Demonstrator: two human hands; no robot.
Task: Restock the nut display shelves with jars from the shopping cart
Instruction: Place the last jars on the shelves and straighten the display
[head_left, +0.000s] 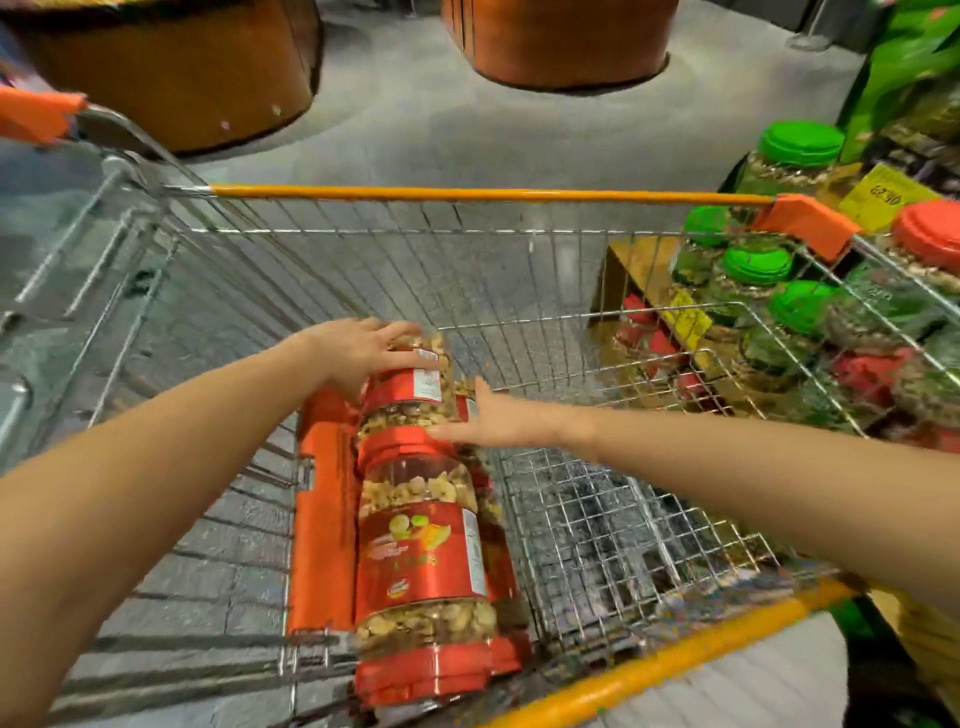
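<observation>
Inside the wire shopping cart (597, 525), clear nut jars with red labels and red lids lie on their sides along the left. My left hand (363, 353) curls over the base end of the far jar (410, 384) and grips it. Against that jar's lid end, my right hand (498, 415) lies with straight fingers touching it. Nearer to me lies another jar (423, 561), and more red jars show partly behind it. On the right stand the display shelves (649, 312) with green-lidded jars (756, 265) and red-lidded jars (930, 234).
An orange plastic panel (317, 519) sits at the cart's left inside wall. The cart rim is yellow (467, 193) with orange corners. Two round brown display stands (561, 41) stand on the grey floor beyond the cart. A yellow price tag (883, 195) hangs on the shelf.
</observation>
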